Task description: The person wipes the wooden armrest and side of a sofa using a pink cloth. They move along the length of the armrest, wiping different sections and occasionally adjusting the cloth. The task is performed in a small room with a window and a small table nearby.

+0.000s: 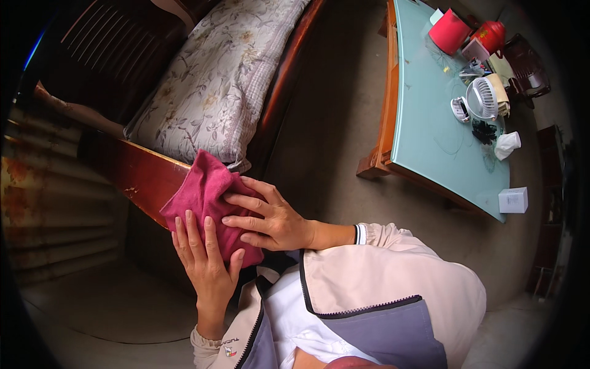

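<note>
A pink cloth [203, 184], rumpled, lies over the end of a dark red wooden armrest [147, 180] of a bench. My left hand [205, 263] rests on the lower left part of the cloth, fingers extended and pointing up the view. From the right, my right hand [272, 219] presses on the cloth's right side with its fingers spread. Neither hand grips the cloth in its fingers. What lies under the cloth is hidden.
A floral quilted cushion [207, 83] covers the bench beyond the armrest. To the right, a glass-topped table [438, 138] bears a white fan [482, 98], a red kettle [491, 37], a pink bin-like container [449, 32] and a white box [513, 200]. A curtain [60, 207] hangs at the left.
</note>
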A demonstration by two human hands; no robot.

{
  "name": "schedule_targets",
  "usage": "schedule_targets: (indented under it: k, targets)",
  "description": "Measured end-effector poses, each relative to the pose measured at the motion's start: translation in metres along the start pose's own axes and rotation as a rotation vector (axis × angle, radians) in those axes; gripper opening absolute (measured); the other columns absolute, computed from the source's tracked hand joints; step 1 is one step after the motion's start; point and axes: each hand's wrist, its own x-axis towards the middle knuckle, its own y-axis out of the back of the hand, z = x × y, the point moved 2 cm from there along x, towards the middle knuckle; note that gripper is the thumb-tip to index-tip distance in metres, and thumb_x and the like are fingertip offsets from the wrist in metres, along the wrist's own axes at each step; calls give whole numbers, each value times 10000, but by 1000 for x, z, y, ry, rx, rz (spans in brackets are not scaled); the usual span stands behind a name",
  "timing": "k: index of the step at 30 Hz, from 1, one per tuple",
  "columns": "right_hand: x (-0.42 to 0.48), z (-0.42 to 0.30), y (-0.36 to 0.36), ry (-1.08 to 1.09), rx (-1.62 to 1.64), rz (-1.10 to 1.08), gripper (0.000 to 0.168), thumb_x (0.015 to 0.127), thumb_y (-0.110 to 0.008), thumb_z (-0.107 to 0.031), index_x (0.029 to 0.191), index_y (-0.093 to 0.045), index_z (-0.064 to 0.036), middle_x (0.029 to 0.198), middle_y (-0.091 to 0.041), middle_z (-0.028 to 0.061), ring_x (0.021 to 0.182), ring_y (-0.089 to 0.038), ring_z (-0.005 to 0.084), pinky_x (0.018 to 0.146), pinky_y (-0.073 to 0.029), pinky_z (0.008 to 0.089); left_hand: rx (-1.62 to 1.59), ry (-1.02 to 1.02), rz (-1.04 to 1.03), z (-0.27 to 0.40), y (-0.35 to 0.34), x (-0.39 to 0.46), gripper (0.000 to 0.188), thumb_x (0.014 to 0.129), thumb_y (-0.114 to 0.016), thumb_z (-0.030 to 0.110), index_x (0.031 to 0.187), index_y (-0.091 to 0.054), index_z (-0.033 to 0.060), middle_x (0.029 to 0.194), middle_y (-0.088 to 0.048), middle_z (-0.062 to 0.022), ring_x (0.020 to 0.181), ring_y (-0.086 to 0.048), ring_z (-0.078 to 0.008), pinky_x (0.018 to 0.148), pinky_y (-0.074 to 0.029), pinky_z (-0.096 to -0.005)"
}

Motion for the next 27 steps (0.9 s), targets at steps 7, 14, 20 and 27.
schedule_targets:
  k: [7, 14, 20, 27]
  targets:
    - [21, 40, 4, -118, 239, 28, 438, 972, -680, -169, 1394, -665, -55, 1442, -625, 184, 1351, -550, 419, 1152, -435, 498, -24, 55, -48, 13, -2, 69, 770, 974, -672, 373, 1602, -401, 19, 1642, -362, -281, 1527, -325, -487, 1259, -241, -582]
    - [5, 10, 13, 6, -82, -46, 473, 952, -685, -159, 1401, -642, -17, 1558, -549, 165, 1466, -478, 402, 1207, -384, 514, -55, 0, -55, 9, -1, 47, 802, 957, -691, 429, 1614, -412, 65, 1661, -363, -244, 1538, -319, -468, 1260, -240, -584]
    - [27, -14, 10, 152, -144, -178, 458, 956, -687, -250, 1372, -669, -61, 1503, -611, 96, 1429, -520, 303, 1236, -308, 530, -111, 46, 69, -7, 2, -3, 757, 995, -649, 390, 1608, -404, 19, 1665, -355, -254, 1555, -309, -456, 1273, -207, -582]
    - [119, 12, -35, 137, -156, -326, 448, 1027, -589, -325, 1364, -660, -38, 1468, -621, 111, 1426, -500, 327, 1164, -406, 468, -306, 232, 50, -103, -11, 49, 593, 1051, -574, 282, 1575, -465, 27, 1647, -404, -240, 1548, -343, -413, 1282, -204, -539]
